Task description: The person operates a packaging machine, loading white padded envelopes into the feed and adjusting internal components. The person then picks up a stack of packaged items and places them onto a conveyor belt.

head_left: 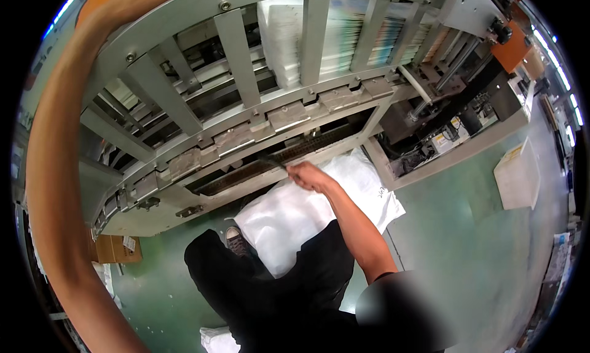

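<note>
Head view, live: you've got your R hand [309, 177] wrapped round a thin dark tool [275, 163], right at the near lip of the slot [319, 145]. Tool points L & slightly up from your fingers, its long axis crossing the slot's slant rather than following it; tip depth, can't tell. R is the nearer hand by far: your L hand [138, 4] is well up & L of the slot, by the orange panel [98, 0], grip unclear. Edges: metal blocks [289, 118] run along the slot's upper side; white sack [289, 221] sits just below it, btwn slot & your knees [209, 254]. More room low-R of the slot, over green floor [455, 230].
</note>
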`<action>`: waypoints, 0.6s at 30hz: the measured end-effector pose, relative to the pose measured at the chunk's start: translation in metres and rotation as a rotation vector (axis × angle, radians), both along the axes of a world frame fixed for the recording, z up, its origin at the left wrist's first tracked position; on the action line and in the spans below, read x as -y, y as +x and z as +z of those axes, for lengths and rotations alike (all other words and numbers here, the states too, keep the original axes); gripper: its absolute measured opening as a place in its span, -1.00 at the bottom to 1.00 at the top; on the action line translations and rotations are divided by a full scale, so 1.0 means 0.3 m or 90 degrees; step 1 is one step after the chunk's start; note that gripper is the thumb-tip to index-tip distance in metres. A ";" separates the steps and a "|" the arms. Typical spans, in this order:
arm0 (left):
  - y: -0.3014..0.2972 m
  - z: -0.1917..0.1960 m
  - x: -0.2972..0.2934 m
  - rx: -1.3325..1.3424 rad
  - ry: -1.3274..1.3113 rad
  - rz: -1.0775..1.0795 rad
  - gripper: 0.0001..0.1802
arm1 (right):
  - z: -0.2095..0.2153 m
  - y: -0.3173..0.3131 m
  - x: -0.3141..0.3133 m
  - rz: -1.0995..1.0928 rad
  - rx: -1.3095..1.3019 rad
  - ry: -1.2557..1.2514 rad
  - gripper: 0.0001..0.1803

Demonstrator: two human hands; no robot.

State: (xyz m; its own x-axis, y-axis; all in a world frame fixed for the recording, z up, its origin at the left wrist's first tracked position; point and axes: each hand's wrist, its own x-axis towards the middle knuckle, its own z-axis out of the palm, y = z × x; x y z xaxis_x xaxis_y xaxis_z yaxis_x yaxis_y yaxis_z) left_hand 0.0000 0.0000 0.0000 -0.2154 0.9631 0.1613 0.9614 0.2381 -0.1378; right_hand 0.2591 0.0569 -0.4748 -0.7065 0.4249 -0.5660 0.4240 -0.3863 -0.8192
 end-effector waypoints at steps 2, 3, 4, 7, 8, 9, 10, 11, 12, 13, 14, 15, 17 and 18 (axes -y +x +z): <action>0.002 -0.005 0.011 0.024 -0.007 0.031 -0.19 | 0.029 0.057 0.124 0.108 -0.032 -0.051 -0.58; -0.013 -0.002 -0.012 0.012 0.011 0.015 -0.21 | 0.036 0.072 0.132 0.139 -0.045 -0.063 -0.58; -0.048 -0.003 -0.037 0.001 0.011 0.002 -0.22 | 0.037 0.088 0.189 0.150 -0.043 -0.070 -0.58; -0.123 -0.055 -0.045 -0.039 0.004 -0.037 -0.29 | 0.004 0.195 0.266 0.150 -0.047 -0.092 -0.55; -0.152 -0.091 -0.043 -0.050 0.005 -0.051 -0.32 | -0.021 0.253 0.293 0.140 -0.012 -0.083 -0.55; -0.197 -0.116 -0.086 -0.070 0.014 -0.089 -0.35 | -0.034 0.271 0.320 0.106 0.013 -0.067 -0.54; -0.316 -0.149 -0.084 -0.014 0.080 -0.135 -0.35 | -0.040 0.252 0.344 0.104 0.021 -0.093 -0.54; -0.291 -0.132 -0.084 0.003 0.089 -0.184 -0.33 | -0.046 0.237 0.344 0.089 0.028 -0.116 -0.54; -0.295 -0.116 -0.080 -0.015 0.083 -0.174 -0.30 | -0.060 0.228 0.350 0.079 -0.006 -0.124 -0.55; -0.222 -0.047 -0.083 -0.010 0.061 -0.138 -0.27 | -0.069 0.216 0.313 0.068 -0.048 -0.119 -0.55; -0.170 -0.045 -0.065 0.047 0.094 -0.129 -0.25 | -0.080 0.223 0.297 0.072 -0.043 -0.119 -0.56; -0.160 -0.052 -0.062 0.051 0.093 -0.130 -0.25 | -0.081 0.233 0.306 0.063 -0.034 -0.120 -0.56; -0.171 -0.062 -0.062 0.059 0.090 -0.129 -0.25 | -0.082 0.253 0.318 0.049 -0.017 -0.122 -0.57; -0.180 -0.069 -0.058 0.053 0.094 -0.130 -0.26 | -0.069 0.255 0.324 0.053 -0.016 -0.122 -0.58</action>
State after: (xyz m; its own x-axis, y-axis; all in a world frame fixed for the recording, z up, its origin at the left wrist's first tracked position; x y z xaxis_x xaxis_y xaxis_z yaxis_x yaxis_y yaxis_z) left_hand -0.0541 0.0174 -0.0206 -0.0382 0.9553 0.2931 0.9982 0.0502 -0.0336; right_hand 0.3356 -0.0403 -0.4954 -0.7493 0.2509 -0.6129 0.4414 -0.5008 -0.7446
